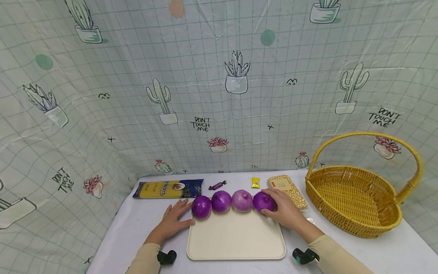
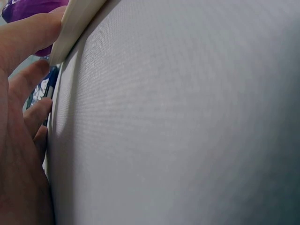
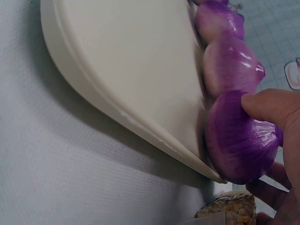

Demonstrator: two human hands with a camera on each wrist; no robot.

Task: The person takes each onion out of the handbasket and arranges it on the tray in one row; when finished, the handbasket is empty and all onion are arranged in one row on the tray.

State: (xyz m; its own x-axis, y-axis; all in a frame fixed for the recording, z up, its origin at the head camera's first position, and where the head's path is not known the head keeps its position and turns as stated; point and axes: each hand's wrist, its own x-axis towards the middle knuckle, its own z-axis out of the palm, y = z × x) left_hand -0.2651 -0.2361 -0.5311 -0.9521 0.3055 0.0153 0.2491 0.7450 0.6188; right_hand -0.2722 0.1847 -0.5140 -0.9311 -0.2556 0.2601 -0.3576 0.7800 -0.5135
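Several purple onions stand in a row along the far edge of a cream tray (image 1: 236, 243). My right hand (image 1: 285, 209) holds the rightmost onion (image 3: 239, 140), thumb on one side and fingers on the other. Beside it is a paler onion (image 1: 242, 200), then a darker onion (image 1: 221, 201). At the left end, the last onion (image 1: 201, 207) sits over the tray's corner. Close by, my left hand (image 1: 173, 220) rests at the tray's left edge with its fingers spread and its thumb against the rim, gripping nothing.
A yellow wicker basket (image 1: 352, 220) with a tall handle stands at the right. Behind the tray lie a pasta packet (image 1: 157, 190), a purple-wrapped candy (image 1: 217, 185) and a small yellow packet (image 1: 255, 182). A bag of kernels (image 1: 295, 192) lies beyond my right hand.
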